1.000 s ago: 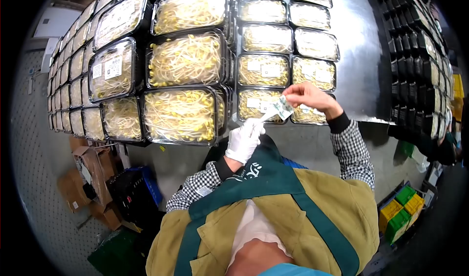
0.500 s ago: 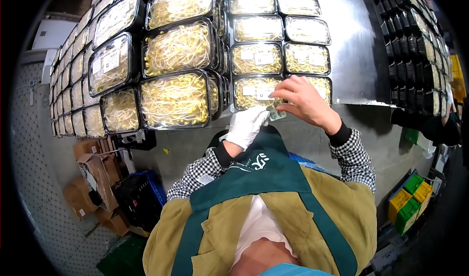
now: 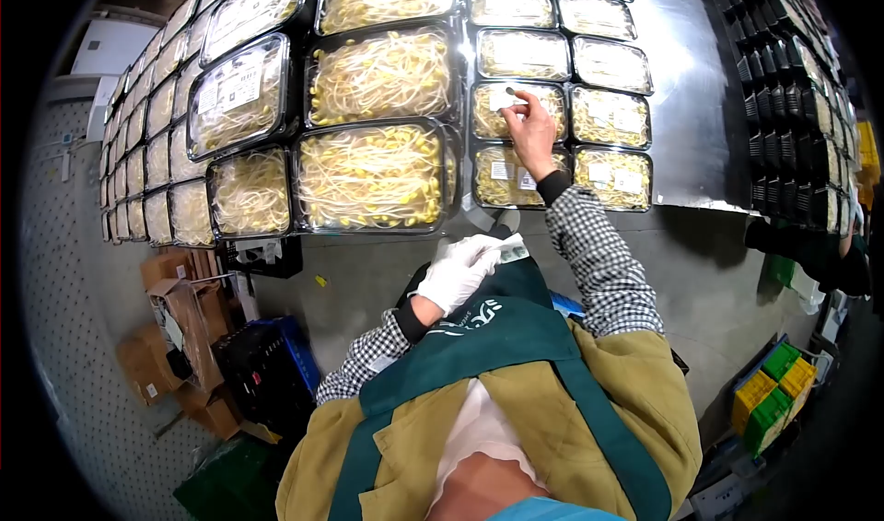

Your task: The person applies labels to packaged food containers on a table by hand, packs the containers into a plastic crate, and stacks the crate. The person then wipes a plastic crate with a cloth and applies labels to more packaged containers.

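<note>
My left hand (image 3: 457,274), in a white glove, is closed on a small strip of stickers (image 3: 512,250) in front of the green apron. Over the second small tray (image 3: 491,123) from the near edge, my bare right hand (image 3: 532,132) pinches a small greenish sticker (image 3: 510,91) at its fingertips. That tray holds bean sprouts under clear film with white labels. Nearer to me sits another labelled tray (image 3: 497,189), and a further one (image 3: 611,178) is to its right. Large sprout trays (image 3: 370,175) are stacked at the left.
Stacked black trays (image 3: 792,116) line the right side of the metal table (image 3: 686,88). Cardboard boxes (image 3: 189,337) and a black and blue crate (image 3: 267,369) stand on the floor at left. Yellow and green crates (image 3: 773,397) are at right. Another person's dark sleeve (image 3: 806,254) shows there.
My right hand has moved away from the sticker strip, forward over the small trays, with a sticker at its fingertips. My left hand stays low, still holding the strip. The view has shifted slightly.
</note>
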{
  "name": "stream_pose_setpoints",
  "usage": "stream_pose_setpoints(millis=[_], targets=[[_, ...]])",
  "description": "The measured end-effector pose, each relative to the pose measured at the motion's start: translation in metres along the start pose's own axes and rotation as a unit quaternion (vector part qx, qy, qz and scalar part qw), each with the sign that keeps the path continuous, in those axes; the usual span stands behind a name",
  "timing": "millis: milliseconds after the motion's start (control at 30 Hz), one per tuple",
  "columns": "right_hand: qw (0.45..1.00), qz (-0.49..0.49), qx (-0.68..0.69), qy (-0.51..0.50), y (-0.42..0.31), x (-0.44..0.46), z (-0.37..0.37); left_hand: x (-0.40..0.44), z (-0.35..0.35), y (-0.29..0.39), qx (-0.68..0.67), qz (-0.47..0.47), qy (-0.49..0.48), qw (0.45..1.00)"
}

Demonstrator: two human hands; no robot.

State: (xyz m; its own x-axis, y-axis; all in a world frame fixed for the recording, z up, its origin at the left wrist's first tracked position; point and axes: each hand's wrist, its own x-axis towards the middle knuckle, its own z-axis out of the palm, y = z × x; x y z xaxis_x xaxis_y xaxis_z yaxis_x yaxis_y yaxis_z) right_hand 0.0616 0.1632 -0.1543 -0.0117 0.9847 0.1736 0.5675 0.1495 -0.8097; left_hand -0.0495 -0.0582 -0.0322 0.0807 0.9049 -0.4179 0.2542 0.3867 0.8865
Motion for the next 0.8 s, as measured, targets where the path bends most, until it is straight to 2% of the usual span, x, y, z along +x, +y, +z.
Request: stream_pose_setpoints(millis=[33, 67, 100, 167, 200, 300, 333, 367, 433, 500, 567, 667, 767, 800], targets=[[0.995, -0.042, -0.082, 0.039, -0.001, -0.003, 0.012, -0.006, -0.005, 0.002, -0.024, -0.005, 0.008, 1.000], [0.988, -0.033, -0.149, 0.023, -0.001, -0.007, 0.019, -0.014, -0.010, 0.005, -0.046, -0.028, 0.001, 0.999], [0.981, -0.066, -0.177, 0.055, 0.001, -0.012, 0.025, -0.020, -0.015, 0.009, -0.037, -0.016, 0.003, 0.999], [0.977, -0.068, -0.194, 0.057, 0.001, -0.016, 0.028, -0.031, -0.024, 0.017, -0.020, 0.007, 0.003, 1.000], [0.973, -0.077, -0.206, 0.071, 0.002, -0.015, 0.028, -0.034, -0.023, 0.012, -0.057, 0.027, 0.014, 0.998], [0.978, -0.099, -0.171, 0.072, 0.013, -0.012, 0.019, -0.047, -0.035, 0.007, -0.076, -0.007, 0.016, 0.997], [0.977, -0.114, -0.142, 0.107, 0.013, -0.013, 0.011, -0.049, -0.037, 0.008, -0.081, -0.019, 0.019, 0.996], [0.986, -0.063, -0.089, 0.125, 0.014, -0.018, 0.002, -0.051, -0.040, 0.005, -0.079, -0.022, 0.024, 0.996], [0.989, -0.050, -0.035, 0.132, 0.013, -0.043, -0.026, -0.055, -0.044, -0.003, -0.077, -0.031, 0.031, 0.996], [0.994, 0.055, 0.046, 0.086, 0.008, -0.084, -0.045, -0.054, -0.045, -0.008, -0.067, -0.029, 0.052, 0.996], [0.996, 0.049, -0.036, 0.066, -0.002, -0.124, -0.044, -0.051, -0.048, -0.010, -0.048, -0.036, 0.047, 0.997], [0.994, 0.026, -0.050, 0.096, -0.013, -0.143, -0.024, -0.050, -0.052, -0.006, -0.051, -0.032, 0.039, 0.997], [0.968, -0.034, -0.213, 0.126, -0.017, -0.149, -0.010, -0.057, -0.058, -0.003, -0.084, -0.050, 0.038, 0.994], [0.969, -0.023, -0.215, 0.116, -0.017, -0.149, -0.010, -0.059, -0.058, 0.001, -0.078, -0.056, 0.045, 0.994]])
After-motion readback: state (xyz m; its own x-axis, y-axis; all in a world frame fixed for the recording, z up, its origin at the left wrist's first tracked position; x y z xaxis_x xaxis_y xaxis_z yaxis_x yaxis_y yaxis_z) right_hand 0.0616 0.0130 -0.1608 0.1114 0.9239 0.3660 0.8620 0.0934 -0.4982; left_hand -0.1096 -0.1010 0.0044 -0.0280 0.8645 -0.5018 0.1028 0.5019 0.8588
